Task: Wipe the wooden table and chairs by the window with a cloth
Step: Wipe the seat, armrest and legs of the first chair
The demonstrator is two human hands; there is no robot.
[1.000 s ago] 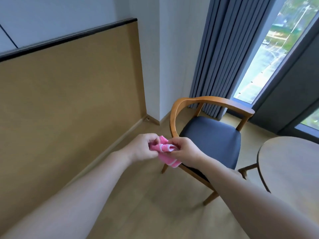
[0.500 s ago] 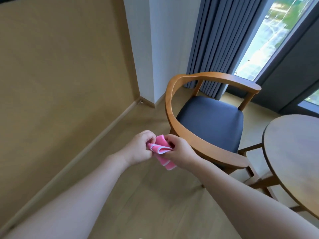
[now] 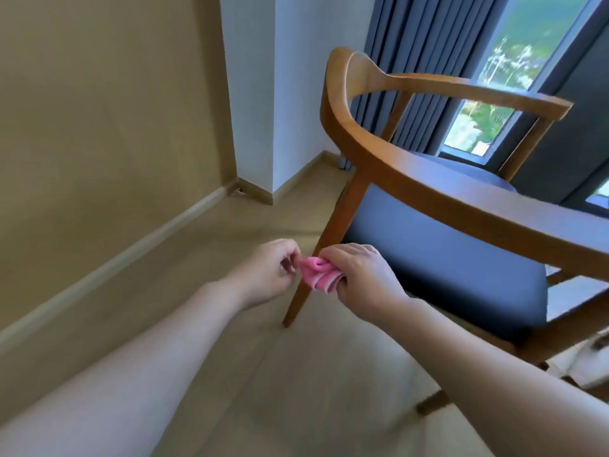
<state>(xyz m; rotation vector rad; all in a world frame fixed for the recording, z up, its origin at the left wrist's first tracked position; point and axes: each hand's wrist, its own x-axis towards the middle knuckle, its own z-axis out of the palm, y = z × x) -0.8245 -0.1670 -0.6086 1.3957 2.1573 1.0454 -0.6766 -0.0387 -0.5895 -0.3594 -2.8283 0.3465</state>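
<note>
Head view. At lower centre of the frame the right hand (image 3: 361,278) grips a bunched pink cloth (image 3: 319,273), its fingers curled over the wad. The left hand (image 3: 272,270) sits just beside it with fingers curled; its fingertips meet the cloth's left edge, and it appears to pinch that edge, though the contact is small and partly hidden. The cloth is held in the air in front of the wooden chair leg (image 3: 324,239), below the level of the blue seat (image 3: 438,249). The curved wooden armrest (image 3: 425,179) sweeps from upper centre to the right edge. A grey curtain (image 3: 418,61) and a window (image 3: 487,127) fill the upper right.

Risks, as judged from this frame: the cloth is crumpled into a small wad, so a wipe made now would likely touch the wood with little surface and leave streaks; if the left hand lets go before the cloth is refolded, a loose end could drop toward the floor (image 3: 230,374). The lower leg and the underside of the rail are easy to miss from this angle.

Compared with the earlier frames, the chair fills far more of the picture, the round table has left view at the right, and the cloth looks more tightly gathered in the right hand.
</note>
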